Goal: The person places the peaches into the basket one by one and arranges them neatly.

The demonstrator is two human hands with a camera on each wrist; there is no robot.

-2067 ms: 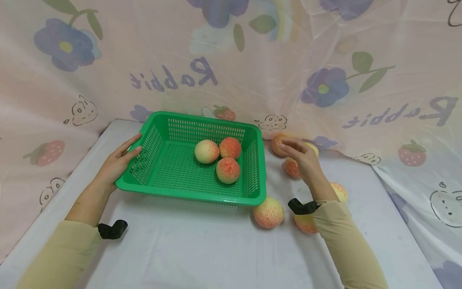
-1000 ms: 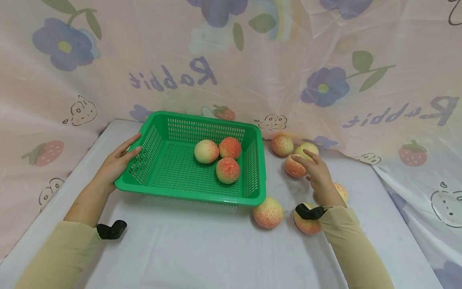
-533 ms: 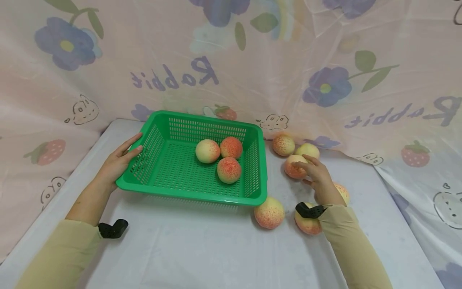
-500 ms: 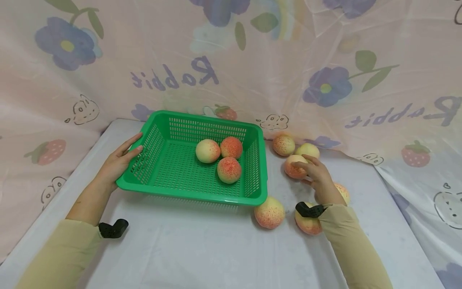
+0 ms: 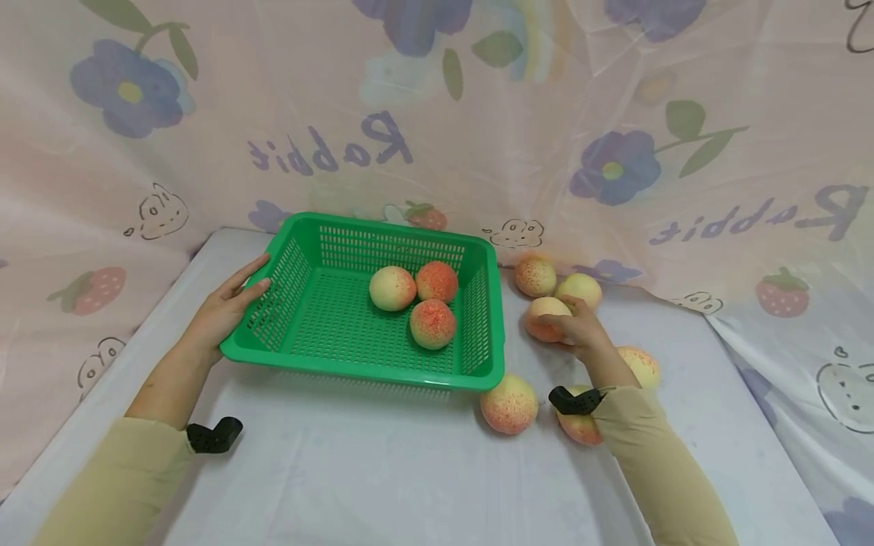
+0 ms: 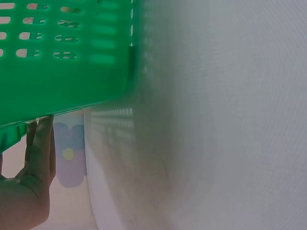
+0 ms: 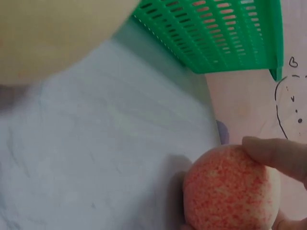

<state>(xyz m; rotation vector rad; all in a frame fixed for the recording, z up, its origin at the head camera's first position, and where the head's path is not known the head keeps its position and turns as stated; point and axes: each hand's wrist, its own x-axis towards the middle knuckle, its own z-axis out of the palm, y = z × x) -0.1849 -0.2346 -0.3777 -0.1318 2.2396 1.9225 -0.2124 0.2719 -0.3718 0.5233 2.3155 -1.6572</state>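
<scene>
My left hand (image 5: 217,315) holds the left rim of a green plastic basket (image 5: 355,373), thumb and forefinger at the edge; the left wrist view shows fingers (image 6: 42,148) straight up against the rim's underside. Three peaches lie inside toward the right, among them a pale one (image 5: 392,288). Right of the basket my right hand (image 5: 586,334) grips a red and cream peach (image 5: 542,318) between thumb and fingers. In the right wrist view that peach (image 7: 230,191) sits close over the white cloth, a fingertip on its upper side.
Behind the gripped peach are a speckled peach (image 5: 536,274) and a yellow one (image 5: 580,290). Nearer lie a peach (image 5: 509,403) by the basket's front corner, one (image 5: 579,428) partly under the right wrist, and another (image 5: 640,365) beyond the forearm. A printed curtain (image 5: 478,167) hangs behind.
The right hand came back from the rear peaches, closed on the red and cream peach and shifted it slightly left, apart from the yellow one. The left hand and basket stayed put.
</scene>
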